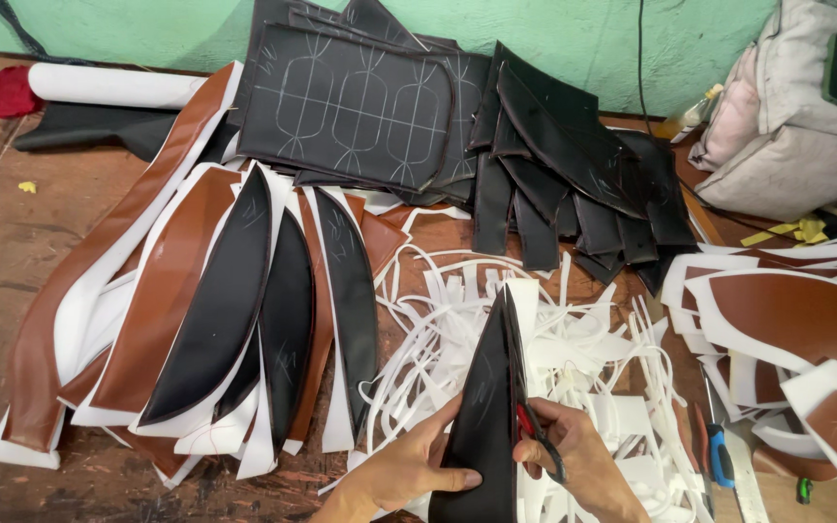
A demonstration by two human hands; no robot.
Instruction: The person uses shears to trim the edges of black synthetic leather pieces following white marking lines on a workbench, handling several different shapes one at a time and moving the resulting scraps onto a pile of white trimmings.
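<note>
My left hand (417, 467) grips the lower edge of a black pointed leather panel backed with white foam (488, 407), fingers closed on it, thumb across its face. My right hand (573, 455) is curled shut around red-handled scissors (535, 431), set at the panel's right edge. The panel stands upright over a heap of white foam trimmings (583, 358) on the worn wooden surface (2, 252). Curved black and brown pieces (234, 310) lie fanned to the left.
</note>
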